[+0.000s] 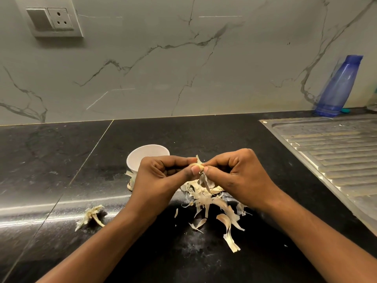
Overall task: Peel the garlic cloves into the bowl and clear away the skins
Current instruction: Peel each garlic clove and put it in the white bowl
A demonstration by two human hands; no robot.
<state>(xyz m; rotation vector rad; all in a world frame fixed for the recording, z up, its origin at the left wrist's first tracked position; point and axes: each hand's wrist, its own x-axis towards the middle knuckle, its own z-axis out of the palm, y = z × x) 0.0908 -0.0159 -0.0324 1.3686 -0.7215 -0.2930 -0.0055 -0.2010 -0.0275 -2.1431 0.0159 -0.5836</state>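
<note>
Hands are held together just above the black countertop (61,160). The left hand (161,176) and the right hand (238,176) meet at their fingertips, and a single garlic clove (196,165) is pinched between them. It is gripped by the thumb and curled fingers of each hand, with both thumbnails turned up toward the camera. One strip of papery skin is seen sticking up from the clove and another hanging below it.

The white bowl (146,154) is set upright on the countertop just behind the left hand, its near side hidden by the knuckles. What lies in it cannot be told. The skins (208,199) are scattered in a loose pile on the countertop under and in front of the two hands, with several longer pieces spread toward the near edge. A few more scraps are seen at the bowl's base on its left. A dried bulb remnant (90,216) lies apart, to the left of the left forearm.

A ribbed steel drainboard (336,152) is set into the countertop at the right. A blue bottle (338,86) stands behind it by the marbled wall (183,58), and a switch plate (51,19) is mounted on that wall at upper left.
</note>
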